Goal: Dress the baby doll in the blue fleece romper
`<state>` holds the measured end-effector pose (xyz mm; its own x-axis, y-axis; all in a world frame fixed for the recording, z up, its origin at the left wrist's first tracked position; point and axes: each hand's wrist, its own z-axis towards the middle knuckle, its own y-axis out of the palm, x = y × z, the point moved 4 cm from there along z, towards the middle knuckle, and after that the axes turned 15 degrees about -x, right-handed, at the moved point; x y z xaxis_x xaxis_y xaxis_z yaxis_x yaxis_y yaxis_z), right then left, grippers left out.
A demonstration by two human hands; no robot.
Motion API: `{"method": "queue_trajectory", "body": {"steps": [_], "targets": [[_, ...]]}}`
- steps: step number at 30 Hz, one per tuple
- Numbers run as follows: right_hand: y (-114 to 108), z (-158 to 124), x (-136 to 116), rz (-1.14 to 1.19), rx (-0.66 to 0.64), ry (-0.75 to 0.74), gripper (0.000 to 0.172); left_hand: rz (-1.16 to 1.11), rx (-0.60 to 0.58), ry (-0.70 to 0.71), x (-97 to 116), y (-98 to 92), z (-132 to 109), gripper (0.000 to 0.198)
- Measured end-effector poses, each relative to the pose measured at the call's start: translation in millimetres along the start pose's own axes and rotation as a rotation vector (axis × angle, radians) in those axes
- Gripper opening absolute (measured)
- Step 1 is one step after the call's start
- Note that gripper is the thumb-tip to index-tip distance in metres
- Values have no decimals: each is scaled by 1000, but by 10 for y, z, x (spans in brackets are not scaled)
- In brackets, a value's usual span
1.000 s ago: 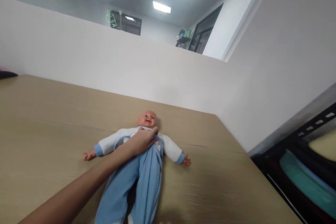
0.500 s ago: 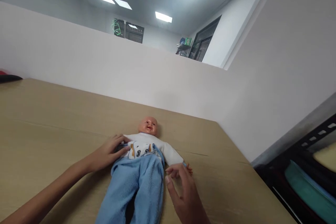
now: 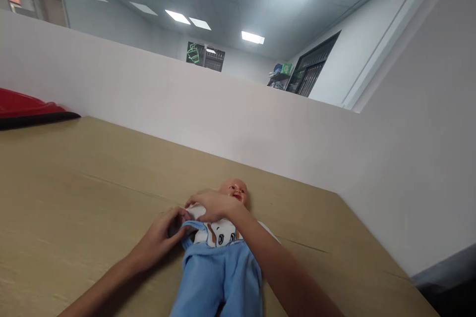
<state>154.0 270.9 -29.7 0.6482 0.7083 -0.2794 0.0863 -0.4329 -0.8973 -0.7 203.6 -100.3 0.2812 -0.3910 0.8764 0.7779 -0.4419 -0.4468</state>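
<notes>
A baby doll (image 3: 237, 188) lies on its back on the table, dressed in a white top (image 3: 268, 230) and blue dungarees (image 3: 222, 270) with a cartoon-face bib (image 3: 220, 234). At the doll's side, on the left of the view, my left hand (image 3: 161, 235) pinches a blue strap (image 3: 193, 224) of the dungarees between thumb and fingers. My right hand (image 3: 213, 205) reaches across the doll's chest, its fingers curled over the white sleeve (image 3: 197, 211) at that shoulder. The doll's arm there is mostly hidden, and my right forearm covers part of its other side.
The wooden table (image 3: 111, 173) meets a white partition wall (image 3: 178, 94) at the back. A red tray-like object (image 3: 26, 104) with a black edge stands at the far left. Something dark (image 3: 449, 277) lies beyond the table's right edge.
My right hand has moved from beside the doll's far arm across its chest to the other shoulder. My left hand now grips the blue strap. The view has shifted left.
</notes>
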Motion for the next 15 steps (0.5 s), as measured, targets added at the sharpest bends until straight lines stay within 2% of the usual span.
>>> {"method": "queue_trajectory", "body": {"steps": [2,4,7,10,15], "targets": [[100,192,31,-61,-139,-58,51,75,19,-15,-6,-51,-34,36],[173,286,35,-125,-168,-80,42,146,61,-35,-10,-83,-55,36],[179,294,23,-207,-108,-74,26,279,103,-35,-8,-86,-68,32],[70,221,59,-230,-13,-55,23,415,188,-42,-13,-112,-94,26],[-44,95,268,-169,91,-44,15,428,349,-50,-31,-249,-176,24]]}}
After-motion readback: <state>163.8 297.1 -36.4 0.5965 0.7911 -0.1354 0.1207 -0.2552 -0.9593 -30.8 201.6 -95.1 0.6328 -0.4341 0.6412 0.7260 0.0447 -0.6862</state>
